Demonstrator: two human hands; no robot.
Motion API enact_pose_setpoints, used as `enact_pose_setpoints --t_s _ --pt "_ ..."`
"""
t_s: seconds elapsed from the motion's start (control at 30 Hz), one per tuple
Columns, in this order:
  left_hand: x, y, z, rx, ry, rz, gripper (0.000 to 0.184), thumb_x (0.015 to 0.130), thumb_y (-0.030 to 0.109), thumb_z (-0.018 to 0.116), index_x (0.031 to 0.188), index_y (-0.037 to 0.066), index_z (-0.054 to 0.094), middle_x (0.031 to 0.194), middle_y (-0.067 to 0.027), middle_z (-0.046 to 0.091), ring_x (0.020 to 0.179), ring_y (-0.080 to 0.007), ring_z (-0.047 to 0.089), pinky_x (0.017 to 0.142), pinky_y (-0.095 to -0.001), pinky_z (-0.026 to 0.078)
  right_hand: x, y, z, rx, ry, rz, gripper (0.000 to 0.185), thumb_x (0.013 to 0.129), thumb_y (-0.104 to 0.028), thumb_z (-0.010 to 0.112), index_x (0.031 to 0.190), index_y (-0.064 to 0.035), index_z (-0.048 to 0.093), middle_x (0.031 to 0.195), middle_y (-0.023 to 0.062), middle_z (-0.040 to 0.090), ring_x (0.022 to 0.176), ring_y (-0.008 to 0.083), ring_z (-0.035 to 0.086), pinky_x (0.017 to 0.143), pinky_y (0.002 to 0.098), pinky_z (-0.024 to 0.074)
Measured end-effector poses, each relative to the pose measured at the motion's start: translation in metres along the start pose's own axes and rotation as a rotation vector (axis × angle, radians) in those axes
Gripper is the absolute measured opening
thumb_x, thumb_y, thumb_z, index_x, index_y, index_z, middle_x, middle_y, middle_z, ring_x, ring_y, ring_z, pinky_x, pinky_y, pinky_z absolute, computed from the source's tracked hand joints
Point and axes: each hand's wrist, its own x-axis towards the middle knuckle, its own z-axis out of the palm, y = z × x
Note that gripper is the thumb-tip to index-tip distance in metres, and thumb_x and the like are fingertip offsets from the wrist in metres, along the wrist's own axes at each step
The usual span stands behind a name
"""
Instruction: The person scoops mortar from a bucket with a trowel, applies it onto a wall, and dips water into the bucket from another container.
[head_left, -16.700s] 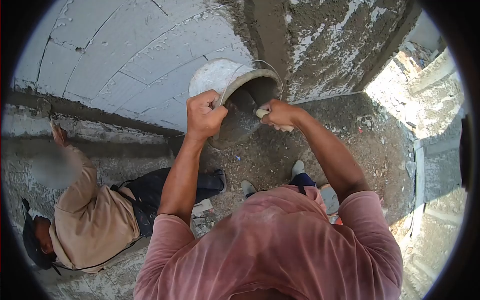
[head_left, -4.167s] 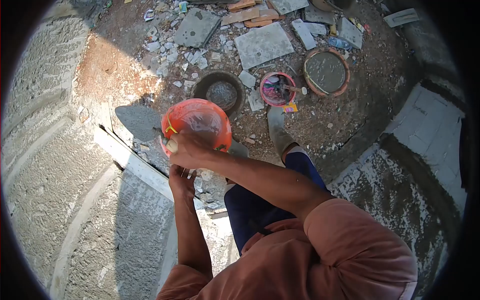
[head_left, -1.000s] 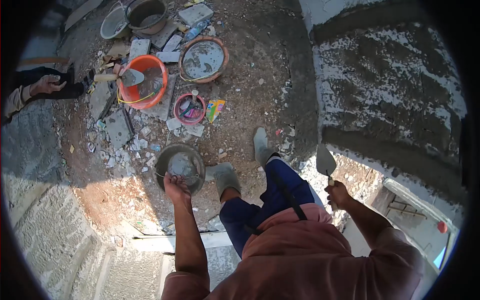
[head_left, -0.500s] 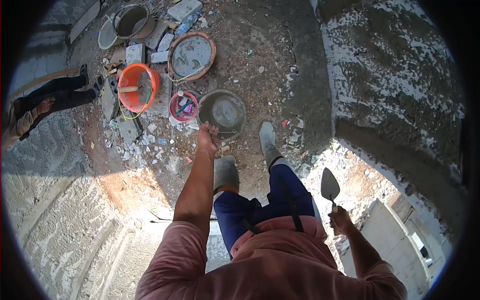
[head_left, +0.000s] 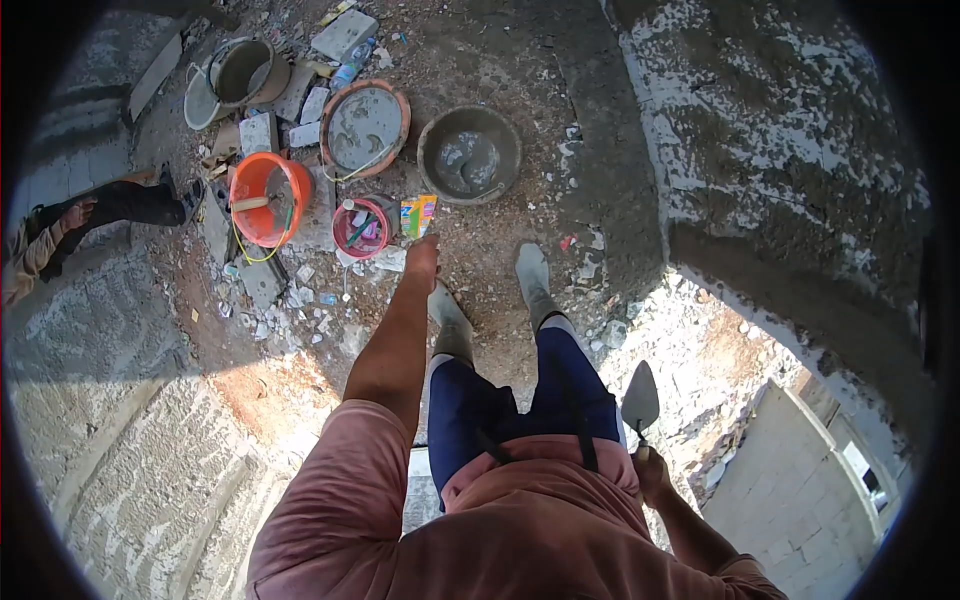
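Observation:
A grey mortar bucket (head_left: pixel 432 165) with wet mix inside stands on the ground ahead of my boots. My left hand (head_left: pixel 423 258) hangs short of it, apart from its rim, with nothing visible in the fingers, which are partly hidden by the angle. Just beyond that hand lies a bright yellow, green and orange packet (head_left: pixel 418 214), beside a small pink bucket (head_left: pixel 340 228) of odds and ends. Down at my right side, my right hand (head_left: pixel 652 474) is closed round the handle of a pointing trowel (head_left: pixel 641 398), its blade pointing forward.
A round tub of mortar (head_left: pixel 325 140), an orange bucket (head_left: pixel 236 190) and further buckets (head_left: pixel 283 75) stand at the left among broken blocks. Another person's legs (head_left: pixel 125 205) show at far left. A rough plastered wall (head_left: pixel 760 130) rises on the right.
The grey bucket has shifted forward and right, and my left hand has let go of its handle. The colourful packet now shows. My right hand with the trowel has moved slightly left.

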Motion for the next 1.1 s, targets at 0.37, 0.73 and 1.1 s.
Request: enact_pose_setpoints --t_s 0.37,0.73,1.1 --pt "-0.28 -0.27 -0.32 0.777 -0.199 0.299 0.047 0.101 0.032 0.045 0.134 0.0 0.053 0.125 -0.0257 0.063 0.118 -0.0359 0.06 0.102 -0.0429 0.045 -0.089 0.087 0.099 0.383 -0.155 -0.175 0.025 0.095 -0.021 0.059 0.11 -0.0016 0.061 0.097 0.0129 0.07 0.081 0.0193 0.064 0.071 0.036 0.0533" --pt "-0.291 -0.091 -0.419 0.717 -0.079 0.123 0.046 0.101 0.031 0.045 0.133 0.0 0.054 0.124 -0.0252 0.063 0.117 -0.0357 0.061 0.101 -0.0426 0.046 -0.169 0.121 0.166 1.303 -0.407 -0.147 0.027 0.094 0.0 0.062 0.118 -0.0115 0.062 0.106 0.0102 0.071 0.087 0.019 0.069 0.078 0.0355 0.0606" --pt "-0.418 -0.131 -0.417 0.775 -0.026 0.091 0.044 0.1 0.031 0.046 0.131 0.0 0.055 0.123 -0.0247 0.063 0.115 -0.0354 0.061 0.1 -0.0423 0.046 -0.076 0.216 0.228 1.12 -0.185 -0.397 0.029 0.096 -0.005 0.062 0.124 -0.0057 0.053 0.112 0.0077 0.067 0.098 0.0132 0.063 0.088 0.033 0.0552"
